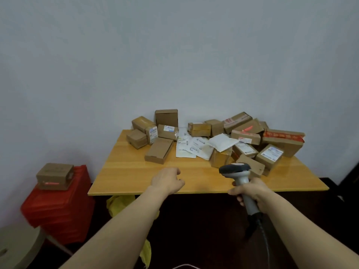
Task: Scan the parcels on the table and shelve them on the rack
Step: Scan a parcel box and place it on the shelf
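Parcels lie heaped on the counter, just beyond the fingers. Left hand hovers, fingers loosely curled, empty; right hand grips the scanner, fingers wrapped round its handle, head toward the pile.

red ribbed plastic crate on the floor at left, beige round stool just beside it in bottom-left corner. crumpled yellow bag or cloth low at centre. pale grey wall behind, dark floor.

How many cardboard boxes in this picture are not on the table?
1: a cardboard box sits on the red crate, left of the table. Others may lie outside the view.
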A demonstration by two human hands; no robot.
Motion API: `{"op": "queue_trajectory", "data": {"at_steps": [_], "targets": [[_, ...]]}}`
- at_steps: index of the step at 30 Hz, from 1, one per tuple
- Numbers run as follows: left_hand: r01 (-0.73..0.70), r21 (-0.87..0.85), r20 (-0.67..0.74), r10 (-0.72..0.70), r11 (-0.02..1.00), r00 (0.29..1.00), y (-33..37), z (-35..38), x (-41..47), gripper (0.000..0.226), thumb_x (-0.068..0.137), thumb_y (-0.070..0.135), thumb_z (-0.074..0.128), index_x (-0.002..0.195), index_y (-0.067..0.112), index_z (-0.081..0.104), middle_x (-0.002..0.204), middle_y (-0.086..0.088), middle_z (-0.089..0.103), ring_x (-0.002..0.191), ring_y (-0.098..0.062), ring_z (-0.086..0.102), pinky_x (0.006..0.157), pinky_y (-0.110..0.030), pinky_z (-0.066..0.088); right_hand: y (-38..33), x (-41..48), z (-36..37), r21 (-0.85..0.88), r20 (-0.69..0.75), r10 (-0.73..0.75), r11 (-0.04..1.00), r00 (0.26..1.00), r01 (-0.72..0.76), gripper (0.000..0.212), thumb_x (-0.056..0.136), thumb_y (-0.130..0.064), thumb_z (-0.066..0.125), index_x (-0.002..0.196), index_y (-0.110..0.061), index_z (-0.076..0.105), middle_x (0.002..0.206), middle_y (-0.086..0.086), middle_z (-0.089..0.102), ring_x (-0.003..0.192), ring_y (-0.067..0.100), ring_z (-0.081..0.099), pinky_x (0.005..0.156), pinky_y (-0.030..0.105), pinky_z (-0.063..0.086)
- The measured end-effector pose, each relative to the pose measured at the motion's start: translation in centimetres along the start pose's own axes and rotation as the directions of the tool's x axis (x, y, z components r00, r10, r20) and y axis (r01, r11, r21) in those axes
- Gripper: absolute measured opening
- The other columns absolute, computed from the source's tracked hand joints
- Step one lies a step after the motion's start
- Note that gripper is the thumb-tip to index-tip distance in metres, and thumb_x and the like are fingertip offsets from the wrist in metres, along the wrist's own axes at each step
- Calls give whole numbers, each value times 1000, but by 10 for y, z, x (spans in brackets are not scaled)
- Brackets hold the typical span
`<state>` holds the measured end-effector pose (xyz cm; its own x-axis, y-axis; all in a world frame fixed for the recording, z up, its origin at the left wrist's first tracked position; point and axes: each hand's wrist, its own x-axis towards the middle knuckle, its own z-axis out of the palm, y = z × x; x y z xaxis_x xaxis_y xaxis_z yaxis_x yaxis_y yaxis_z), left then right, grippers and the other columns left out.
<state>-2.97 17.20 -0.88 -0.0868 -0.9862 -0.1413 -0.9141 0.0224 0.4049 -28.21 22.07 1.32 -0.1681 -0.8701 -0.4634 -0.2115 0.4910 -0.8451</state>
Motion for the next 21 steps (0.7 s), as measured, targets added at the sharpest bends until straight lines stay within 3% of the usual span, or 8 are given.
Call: {"op": "queue_trajectory", "data": {"at_steps": [7, 12, 16, 21], "targets": [[131, 0, -73, -131, 991, 989, 1, -8, 82, 48, 86, 35, 55, 132, 22, 53, 123, 2, 61, 112, -20, 56, 86, -33, 50, -59, 102, 0, -19, 147, -20, 1000, 989, 23, 27, 73, 9, 76, 91, 0, 58, 46, 7, 55, 37, 15, 49, 41, 24, 45], [230, 5, -91, -229, 973, 969, -20, -20, 126, 33, 85, 33, 55, 114, 20, 60, 105, 0, 63, 93, -18, 57, 71, -30, 49, -96, 162, 26, -22, 215, -29, 999, 976, 35, 27, 72, 9, 76, 92, 1, 58, 50, 10, 56, 39, 18, 49, 41, 24, 45], [280, -13, -116, -279, 960, 953, -50, -30, 175, 47, 88, 35, 55, 131, 19, 53, 122, 0, 61, 109, -20, 57, 82, -30, 49, -123, 214, 59, 7, 230, -48, 999, 972, 48, 28, 72, 8, 76, 94, 3, 59, 53, 11, 56, 39, 17, 49, 42, 24, 45], [317, -60, -123, -322, 947, 939, -97, -49, 265, 40, 88, 35, 56, 125, 19, 56, 118, -2, 62, 104, -21, 58, 83, -32, 50, -157, 291, 105, 12, 199, -49, 999, 979, 47, 30, 71, 6, 78, 96, 1, 62, 60, 11, 60, 39, 15, 52, 43, 25, 47]]}}
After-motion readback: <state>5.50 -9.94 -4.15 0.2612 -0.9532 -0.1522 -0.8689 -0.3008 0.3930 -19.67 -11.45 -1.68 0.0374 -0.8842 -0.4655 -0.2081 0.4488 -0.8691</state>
